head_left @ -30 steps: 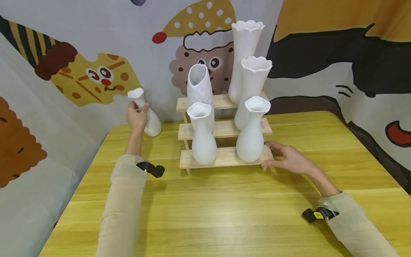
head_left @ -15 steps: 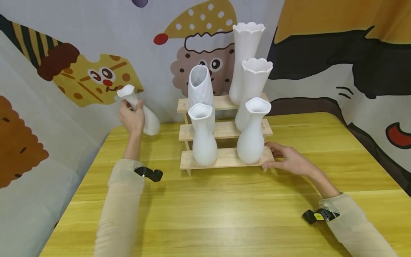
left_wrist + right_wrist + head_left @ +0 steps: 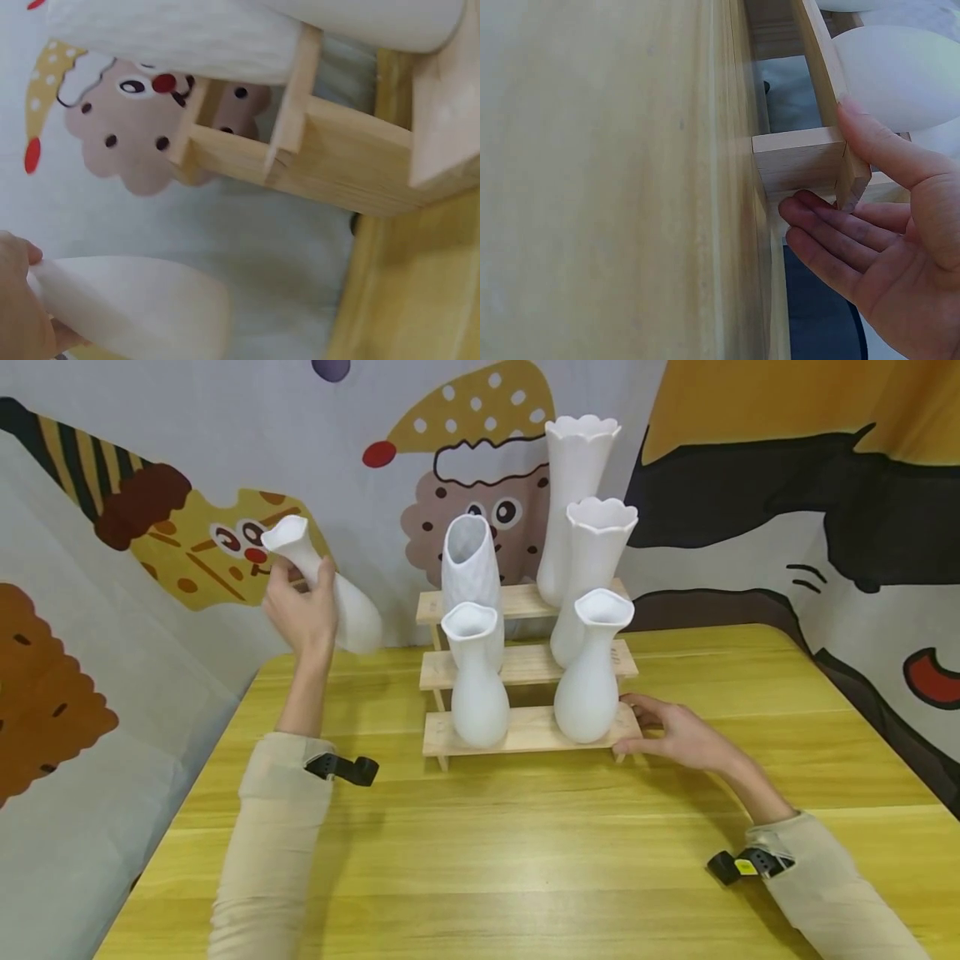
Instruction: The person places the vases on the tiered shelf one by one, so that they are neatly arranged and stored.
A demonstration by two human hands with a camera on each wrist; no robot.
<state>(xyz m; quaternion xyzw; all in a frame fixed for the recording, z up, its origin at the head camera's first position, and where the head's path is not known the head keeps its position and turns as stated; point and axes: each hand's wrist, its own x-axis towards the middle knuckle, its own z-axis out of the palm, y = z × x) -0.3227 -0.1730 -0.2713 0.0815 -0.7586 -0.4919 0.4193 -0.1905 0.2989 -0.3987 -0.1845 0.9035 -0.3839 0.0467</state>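
My left hand [image 3: 300,610] grips a white vase [image 3: 356,614] round its narrow neck, left of a three-step wooden stand [image 3: 531,727]. The vase leans, its wavy mouth up to the left and its rounded base down to the right, raised over the table's back edge. In the left wrist view the vase body [image 3: 142,304] points toward the stand's side. My right hand [image 3: 922,247] holds the right end of the stand's lowest step, thumb on the front edge and fingers curled behind and under it. Two similar white vases [image 3: 480,702] stand on that step.
On the higher steps stand a textured vase with a slanted mouth [image 3: 470,581] and two tall scalloped vases [image 3: 576,468]. The wooden table [image 3: 525,860] runs back to a curtain [image 3: 360,535] printed with cartoon figures.
My left hand has lifted the vase from the table, moving it up and slightly left and tilting it more. The right hand and the stand have stayed put.
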